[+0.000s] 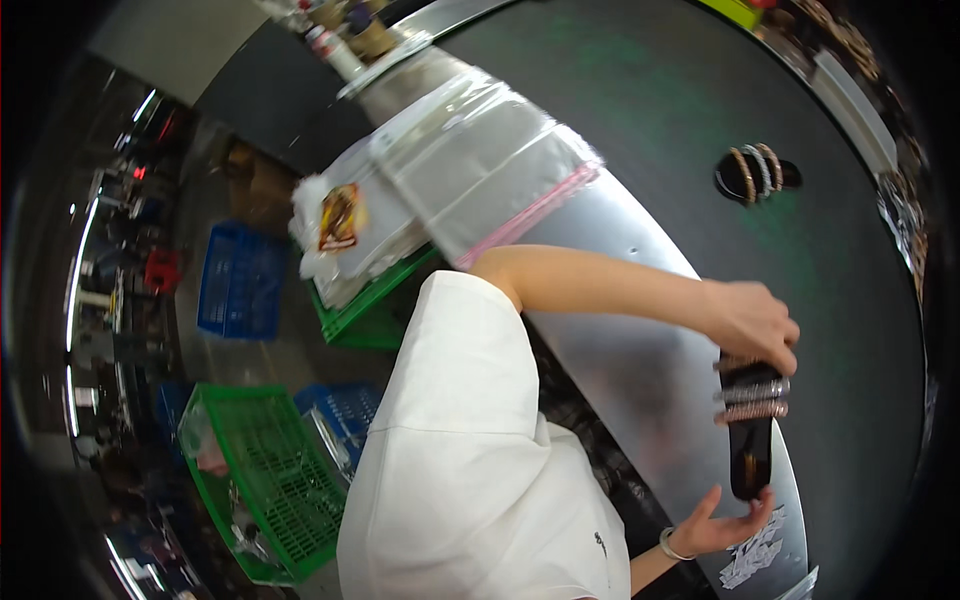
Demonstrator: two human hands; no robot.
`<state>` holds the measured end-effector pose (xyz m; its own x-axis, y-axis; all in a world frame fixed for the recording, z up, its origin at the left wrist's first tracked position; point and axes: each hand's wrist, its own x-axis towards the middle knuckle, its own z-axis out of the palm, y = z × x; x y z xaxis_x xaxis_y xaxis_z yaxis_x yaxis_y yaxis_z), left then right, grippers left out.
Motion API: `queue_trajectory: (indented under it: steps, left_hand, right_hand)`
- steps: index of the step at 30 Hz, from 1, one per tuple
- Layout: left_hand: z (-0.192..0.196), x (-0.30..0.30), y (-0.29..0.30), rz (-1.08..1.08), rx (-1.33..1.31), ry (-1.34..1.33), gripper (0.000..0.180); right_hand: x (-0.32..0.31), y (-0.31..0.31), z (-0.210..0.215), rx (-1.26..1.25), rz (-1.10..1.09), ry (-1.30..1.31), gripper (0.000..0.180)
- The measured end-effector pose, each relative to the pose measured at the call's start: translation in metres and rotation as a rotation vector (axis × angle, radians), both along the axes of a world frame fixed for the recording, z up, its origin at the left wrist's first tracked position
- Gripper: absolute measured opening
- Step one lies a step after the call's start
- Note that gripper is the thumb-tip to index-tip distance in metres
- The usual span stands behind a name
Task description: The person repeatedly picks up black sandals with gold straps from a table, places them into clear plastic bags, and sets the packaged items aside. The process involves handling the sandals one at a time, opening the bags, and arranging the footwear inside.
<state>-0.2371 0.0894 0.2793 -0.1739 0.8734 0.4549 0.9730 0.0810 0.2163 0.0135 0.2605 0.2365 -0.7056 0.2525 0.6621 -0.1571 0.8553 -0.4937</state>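
Holding a black sandal with glittery straps (752, 430), the left hand (755, 322) is clamped on top while the right hand (722, 524) cups its heel open-palmed; a matching sandal (755, 174) lies at one o'clock, already set down.

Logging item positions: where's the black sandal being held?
In the head view, lower right: the black sandal hangs over the table's metal edge, between the left hand and right hand.

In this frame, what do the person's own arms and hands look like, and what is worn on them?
Both forearms are bare. The left hand has no glove or ring showing. The right hand has a thin light-coloured bracelet at the wrist. A loose white short sleeve covers the upper arm.
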Motion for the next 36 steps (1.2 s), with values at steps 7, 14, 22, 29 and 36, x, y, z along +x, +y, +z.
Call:
queue_trajectory:
  steps: [7,14,22,29,36]
  left_hand:
    - [-0.036,0.075,-0.095,0.171,0.308,-0.405,0.036]
    - [-0.056,0.112,-0.38,1.516,0.38,-0.098,0.033]
    - [-0.1,0.147,-0.555,2.212,-0.22,-0.488,0.091]
    - [-0.108,0.129,-0.566,2.194,-0.204,-0.63,0.096]
    - [-0.121,0.139,-0.58,2.184,0.135,-0.582,0.08]
  right_hand:
    - [-0.054,-0.08,0.013,0.038,0.128,-0.663,0.1]
    - [-0.077,-0.076,-0.03,0.096,0.092,-0.597,0.092]
    - [-0.117,-0.308,0.023,-0.06,1.031,-0.237,0.04]
    - [-0.169,-0.502,-0.065,0.392,1.278,0.035,0.039]
    - [-0.177,-0.541,-0.101,0.678,1.421,-0.012,0.044]
